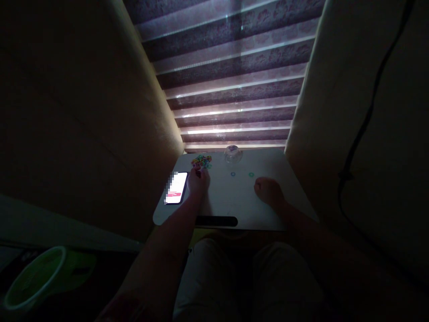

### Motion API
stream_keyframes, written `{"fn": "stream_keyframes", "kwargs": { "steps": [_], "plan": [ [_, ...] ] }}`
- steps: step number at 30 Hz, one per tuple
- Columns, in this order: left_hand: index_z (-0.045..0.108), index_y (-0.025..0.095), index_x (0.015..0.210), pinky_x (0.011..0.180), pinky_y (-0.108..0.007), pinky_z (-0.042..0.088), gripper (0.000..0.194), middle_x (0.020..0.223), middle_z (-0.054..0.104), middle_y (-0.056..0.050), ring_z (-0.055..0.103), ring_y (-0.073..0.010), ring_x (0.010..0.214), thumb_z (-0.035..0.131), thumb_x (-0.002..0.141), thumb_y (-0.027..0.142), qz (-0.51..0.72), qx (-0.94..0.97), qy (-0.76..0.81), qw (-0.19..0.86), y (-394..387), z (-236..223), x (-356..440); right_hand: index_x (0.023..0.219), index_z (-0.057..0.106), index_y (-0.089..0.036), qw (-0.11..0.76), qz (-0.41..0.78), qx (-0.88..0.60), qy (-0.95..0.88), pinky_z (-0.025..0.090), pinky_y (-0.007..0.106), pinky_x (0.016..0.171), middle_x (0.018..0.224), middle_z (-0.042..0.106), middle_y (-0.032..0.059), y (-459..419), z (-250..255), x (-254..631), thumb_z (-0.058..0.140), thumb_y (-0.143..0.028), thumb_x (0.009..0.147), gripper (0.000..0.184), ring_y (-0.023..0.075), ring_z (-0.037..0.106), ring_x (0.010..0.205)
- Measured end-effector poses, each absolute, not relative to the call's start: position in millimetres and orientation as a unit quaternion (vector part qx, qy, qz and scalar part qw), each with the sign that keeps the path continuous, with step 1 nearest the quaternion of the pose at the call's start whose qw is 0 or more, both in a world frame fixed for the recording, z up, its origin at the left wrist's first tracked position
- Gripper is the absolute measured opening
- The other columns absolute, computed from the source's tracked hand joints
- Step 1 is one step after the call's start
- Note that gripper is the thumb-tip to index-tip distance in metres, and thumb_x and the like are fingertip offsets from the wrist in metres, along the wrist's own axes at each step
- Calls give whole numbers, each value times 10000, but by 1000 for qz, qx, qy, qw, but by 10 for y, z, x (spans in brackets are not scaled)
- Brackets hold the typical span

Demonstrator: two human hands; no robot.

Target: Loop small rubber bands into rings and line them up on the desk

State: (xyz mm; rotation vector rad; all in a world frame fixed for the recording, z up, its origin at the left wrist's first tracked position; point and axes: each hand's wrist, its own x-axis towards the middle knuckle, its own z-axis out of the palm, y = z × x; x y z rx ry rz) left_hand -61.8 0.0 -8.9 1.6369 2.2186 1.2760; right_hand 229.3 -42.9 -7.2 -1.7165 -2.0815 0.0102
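Note:
My left hand (198,181) is at the near edge of a pile of small, bright, many-coloured pieces (201,161), perhaps little rings. Its fingers are drawn together, and whatever they pinch is too small to make out. My right hand (268,190) rests closed on the right side of the small white table (231,197); the inside of its fist is hidden. Between the hands lie two separate little rings, a bluish one (233,174) and a green one (251,175), the green one nearer my right hand. Behind them stands a clear rounded jar (233,154).
A lit phone (176,188) lies left of my left hand. A dark slot (217,221) runs along the table's front edge. Pleated blinds (234,98) hang behind the table, between two walls. A green tub (36,279) stands low at left; a dark cable (365,120) hangs at right.

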Motion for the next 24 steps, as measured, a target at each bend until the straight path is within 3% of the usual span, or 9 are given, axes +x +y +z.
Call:
{"fn": "stream_keyframes", "kwargs": {
  "steps": [7, 15, 21, 24],
  "plan": [
    [620, 181, 1005, 717, -271, 478, 248, 945, 702, -81, 643, -184, 827, 502, 875, 355, 397, 549, 734, 47, -17, -69, -603, 632, 624, -185, 223, -1, -622, -751, 285, 286, 604, 653, 611, 54, -417, -97, 2291, 464, -215, 766, 212, 151, 475, 589],
    [606, 160, 1098, 755, -278, 481, 304, 1007, 698, -103, 644, -190, 882, 482, 865, 312, 412, 559, 718, 50, 13, -129, -618, 631, 622, -185, 222, 2, -619, -754, 272, 285, 598, 656, 609, 51, -435, -75, 2296, 461, -218, 767, 213, 150, 461, 590],
    [684, 173, 905, 748, -304, 466, 247, 908, 692, -103, 628, -205, 825, 497, 823, 313, 296, 616, 730, 33, 24, -157, -552, 644, 629, -185, 224, 2, -616, -756, 286, 281, 609, 667, 613, 53, -425, -81, 2295, 465, -216, 768, 208, 154, 475, 609],
    [682, 173, 960, 764, -311, 463, 281, 932, 686, -117, 625, -210, 837, 474, 837, 319, 277, 626, 729, 18, 21, -164, -528, 653, 632, -183, 220, 3, -618, -755, 289, 283, 610, 680, 623, 56, -416, -79, 2294, 463, -219, 775, 211, 155, 481, 615]
  ]
}}
